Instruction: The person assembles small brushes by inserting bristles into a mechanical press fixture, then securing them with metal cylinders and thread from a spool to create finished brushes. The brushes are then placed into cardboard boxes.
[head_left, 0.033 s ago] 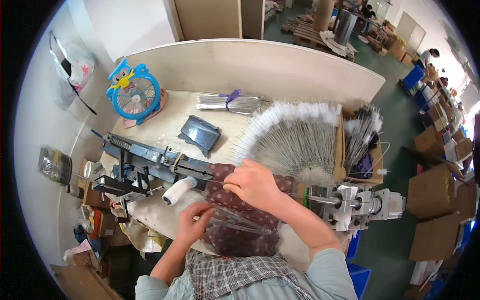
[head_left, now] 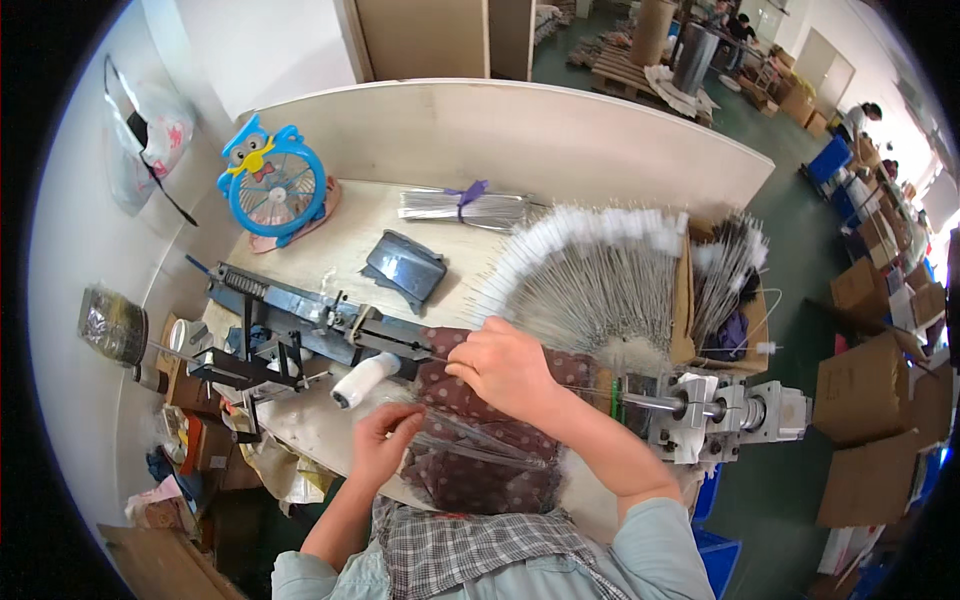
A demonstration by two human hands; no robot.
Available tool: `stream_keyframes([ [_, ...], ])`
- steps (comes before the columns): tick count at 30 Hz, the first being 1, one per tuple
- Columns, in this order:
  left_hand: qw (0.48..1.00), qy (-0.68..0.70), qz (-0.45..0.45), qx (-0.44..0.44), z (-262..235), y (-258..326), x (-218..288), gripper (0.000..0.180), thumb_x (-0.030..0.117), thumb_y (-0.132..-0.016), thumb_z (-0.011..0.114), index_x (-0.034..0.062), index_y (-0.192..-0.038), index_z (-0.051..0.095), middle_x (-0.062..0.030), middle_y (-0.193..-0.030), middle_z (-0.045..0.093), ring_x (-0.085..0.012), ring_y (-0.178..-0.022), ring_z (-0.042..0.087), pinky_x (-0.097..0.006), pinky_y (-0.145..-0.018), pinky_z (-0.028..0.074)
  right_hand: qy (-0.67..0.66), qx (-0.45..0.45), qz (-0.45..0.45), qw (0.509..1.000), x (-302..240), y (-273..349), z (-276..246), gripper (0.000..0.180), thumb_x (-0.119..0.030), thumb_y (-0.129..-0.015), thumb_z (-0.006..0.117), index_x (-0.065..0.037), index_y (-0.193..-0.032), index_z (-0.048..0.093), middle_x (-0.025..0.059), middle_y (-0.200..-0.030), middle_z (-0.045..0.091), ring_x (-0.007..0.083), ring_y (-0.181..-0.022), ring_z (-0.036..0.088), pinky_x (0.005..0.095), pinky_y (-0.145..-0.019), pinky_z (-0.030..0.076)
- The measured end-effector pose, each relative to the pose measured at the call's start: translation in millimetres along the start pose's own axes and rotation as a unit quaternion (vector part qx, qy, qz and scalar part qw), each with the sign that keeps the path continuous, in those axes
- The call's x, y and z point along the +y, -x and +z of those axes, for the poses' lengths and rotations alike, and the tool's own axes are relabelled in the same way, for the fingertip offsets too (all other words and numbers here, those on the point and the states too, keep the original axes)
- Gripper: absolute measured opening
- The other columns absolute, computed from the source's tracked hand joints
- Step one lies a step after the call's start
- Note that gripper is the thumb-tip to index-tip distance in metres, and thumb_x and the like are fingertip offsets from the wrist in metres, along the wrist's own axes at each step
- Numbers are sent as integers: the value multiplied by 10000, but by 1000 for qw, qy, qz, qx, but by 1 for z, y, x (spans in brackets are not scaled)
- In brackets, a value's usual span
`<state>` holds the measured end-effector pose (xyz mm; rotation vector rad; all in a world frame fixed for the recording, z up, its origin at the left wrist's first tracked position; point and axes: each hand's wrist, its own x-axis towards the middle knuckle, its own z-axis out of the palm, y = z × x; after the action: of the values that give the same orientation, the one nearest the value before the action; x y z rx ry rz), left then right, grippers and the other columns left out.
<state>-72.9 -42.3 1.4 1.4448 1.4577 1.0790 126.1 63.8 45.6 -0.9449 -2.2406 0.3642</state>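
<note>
My right hand (head_left: 505, 370) is closed in a pinch on a thin metal wire (head_left: 575, 388), beside the end of a long metal jig (head_left: 385, 338). That wire runs toward a motor-driven spindle (head_left: 650, 401) on the right. Lower and to the left, my left hand (head_left: 385, 440) has thumb and forefinger pressed together; what lies between them is too fine to make out. Pale, thin strands (head_left: 490, 447) stretch from near its fingertips across a brown dotted cloth (head_left: 480, 485). A white thread spool (head_left: 366, 380) sits just above my left hand.
Behind my hands, wire brushes with white tips (head_left: 600, 270) fan out beside a cardboard box (head_left: 682, 300) holding more. A tied wire bundle (head_left: 465, 207), a dark plastic packet (head_left: 405, 268) and a blue fan (head_left: 278, 195) stand farther back. A black bracket (head_left: 250, 372) juts out at left.
</note>
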Motion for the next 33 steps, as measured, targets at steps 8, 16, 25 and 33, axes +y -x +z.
stream_keyframes([
  [8, 904, 373, -198, 59, -21, -18, 10, 464, 411, -950, 426, -1, -906, 636, -114, -793, 658, -171, -634, 599, -239, -560, 421, 63, -15, 21, 998, -17, -16, 33, 62, -180, -707, 682, -124, -719, 658, -2, -692, 598, 202, -744, 534, 326, -642, 470],
  [16, 977, -130, -161, -44, 7, -35, 2, 484, 436, -727, 714, -34, -638, 644, -27, -504, 562, -105, -521, 530, -270, -518, 435, 83, -47, 47, 994, -23, -16, 22, 70, -174, -716, 674, -104, -726, 669, 16, -705, 608, 225, -751, 538, 344, -664, 471],
  [25, 952, 270, -144, 2, 34, -32, -1, 370, 330, -787, 669, -35, -828, 625, -69, -682, 614, -129, -599, 569, -284, -541, 457, 59, 60, -10, 996, -29, 11, -10, 168, -112, -728, 690, -69, -886, 654, 43, -789, 622, 223, -756, 581, 322, -636, 485],
  [33, 992, 14, -125, -26, 40, -32, -5, 154, 92, -707, 663, 5, -737, 540, -59, -642, 572, -108, -604, 538, -301, -566, 463, 47, 18, 40, 998, 5, 50, 48, 326, -156, -768, 659, -46, -1067, 589, 78, -852, 588, 248, -736, 611, 338, -600, 494],
])
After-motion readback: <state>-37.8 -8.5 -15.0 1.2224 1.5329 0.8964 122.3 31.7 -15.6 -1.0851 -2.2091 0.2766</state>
